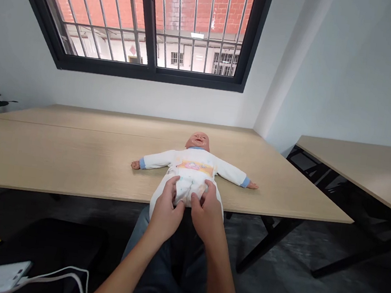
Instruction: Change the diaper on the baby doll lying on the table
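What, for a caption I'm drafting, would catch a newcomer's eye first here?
A baby doll in a white romper lies face up, arms spread, at the near edge of the wooden table. The left hand and right hand clasp its lower body. Behind, a large barred window shows a red brick wall.

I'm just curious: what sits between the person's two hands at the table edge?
In the head view, the white-clothed lower body of the baby doll lies between the left hand and right hand; both grip it.
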`<state>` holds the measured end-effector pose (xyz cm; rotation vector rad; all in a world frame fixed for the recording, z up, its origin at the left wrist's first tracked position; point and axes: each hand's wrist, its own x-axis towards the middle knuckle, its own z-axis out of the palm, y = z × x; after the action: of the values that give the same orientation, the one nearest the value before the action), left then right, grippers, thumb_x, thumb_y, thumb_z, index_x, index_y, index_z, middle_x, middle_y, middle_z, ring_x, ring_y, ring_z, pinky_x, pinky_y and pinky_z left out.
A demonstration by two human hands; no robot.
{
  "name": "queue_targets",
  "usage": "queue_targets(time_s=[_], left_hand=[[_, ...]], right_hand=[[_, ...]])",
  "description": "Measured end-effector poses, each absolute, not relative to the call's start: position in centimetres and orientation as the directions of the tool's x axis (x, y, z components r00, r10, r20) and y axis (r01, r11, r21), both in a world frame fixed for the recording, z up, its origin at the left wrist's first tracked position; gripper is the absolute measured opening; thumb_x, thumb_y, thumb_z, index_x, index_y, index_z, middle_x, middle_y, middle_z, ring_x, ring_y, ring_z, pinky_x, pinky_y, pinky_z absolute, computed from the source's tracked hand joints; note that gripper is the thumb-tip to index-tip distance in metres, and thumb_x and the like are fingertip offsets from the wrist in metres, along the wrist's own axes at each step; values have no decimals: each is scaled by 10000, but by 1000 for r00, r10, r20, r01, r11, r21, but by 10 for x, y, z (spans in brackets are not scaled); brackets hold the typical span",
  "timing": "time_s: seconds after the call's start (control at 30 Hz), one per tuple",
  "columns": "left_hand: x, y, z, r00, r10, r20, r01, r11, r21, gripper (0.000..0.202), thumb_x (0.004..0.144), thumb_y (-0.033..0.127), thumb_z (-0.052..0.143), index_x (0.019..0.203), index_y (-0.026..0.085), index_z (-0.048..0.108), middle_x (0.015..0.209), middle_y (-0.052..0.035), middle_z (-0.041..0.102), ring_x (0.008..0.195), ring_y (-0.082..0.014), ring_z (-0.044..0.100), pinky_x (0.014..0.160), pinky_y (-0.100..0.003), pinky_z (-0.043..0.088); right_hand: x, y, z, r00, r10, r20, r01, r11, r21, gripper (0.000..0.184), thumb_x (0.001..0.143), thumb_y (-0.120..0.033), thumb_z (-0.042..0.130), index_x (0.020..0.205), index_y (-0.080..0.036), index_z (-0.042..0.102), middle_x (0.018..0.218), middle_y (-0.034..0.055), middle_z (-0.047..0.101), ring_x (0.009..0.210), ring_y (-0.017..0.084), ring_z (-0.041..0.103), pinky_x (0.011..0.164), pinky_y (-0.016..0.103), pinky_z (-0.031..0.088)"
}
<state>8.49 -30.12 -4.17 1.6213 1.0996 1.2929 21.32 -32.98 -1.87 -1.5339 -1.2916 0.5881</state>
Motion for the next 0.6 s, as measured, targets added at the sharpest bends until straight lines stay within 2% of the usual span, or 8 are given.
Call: queue_targets(time_s=[0.2,0.3,0.37,0.43,0.53,0.6], left_hand=[[89,-287,-39,99,958,268,-140,-253,957,584,746,80,535,1309,213,458,1284,-105,615,1188,-225,606,960,-349,515],[84,-284,-37,139,951,276,-157,-254,954,551,746,79,534,1280,203,468,1254,-106,627,1154,-224,625,922,-336,527],[77,-284,-33,159,942,297,-68,-289,955,476,786,108,542,1252,196,500,1187,-98,648,1070,-216,653,894,-339,535],[68,-285,-28,130,919,371,97,-384,918,352,840,170,566,1192,190,568,1135,-91,654,1018,-215,655,906,-357,528],[59,-280,-20,111,824,556,383,-552,741,203,889,257,603,1069,200,677,1113,-81,641,1069,-237,616,993,-389,480],[57,-273,-18,124,777,617,496,-588,639,194,904,281,605,1053,212,707,1107,-80,635,1094,-251,594,1026,-406,453]], right_hand=[[222,-315,-22,284,944,167,294,80,-953,539,850,-397,578,1333,-183,473,848,48,704,732,234,652,615,297,480],[226,-317,-22,260,947,186,281,110,-953,514,841,-380,597,1308,-193,485,792,14,688,664,205,627,584,272,452],[229,-322,-21,277,934,227,329,130,-935,473,840,-349,599,1280,-199,511,771,2,678,655,192,617,593,264,442],[229,-326,-20,310,908,280,407,139,-903,392,845,-325,593,1215,-202,560,760,0,672,679,187,622,623,263,435],[226,-327,-18,349,873,340,507,130,-852,275,879,-340,565,1115,-209,617,731,-2,661,679,183,614,643,266,405],[222,-324,-16,366,854,370,556,118,-823,266,918,-378,527,1096,-212,634,724,1,653,669,182,595,641,270,378]])
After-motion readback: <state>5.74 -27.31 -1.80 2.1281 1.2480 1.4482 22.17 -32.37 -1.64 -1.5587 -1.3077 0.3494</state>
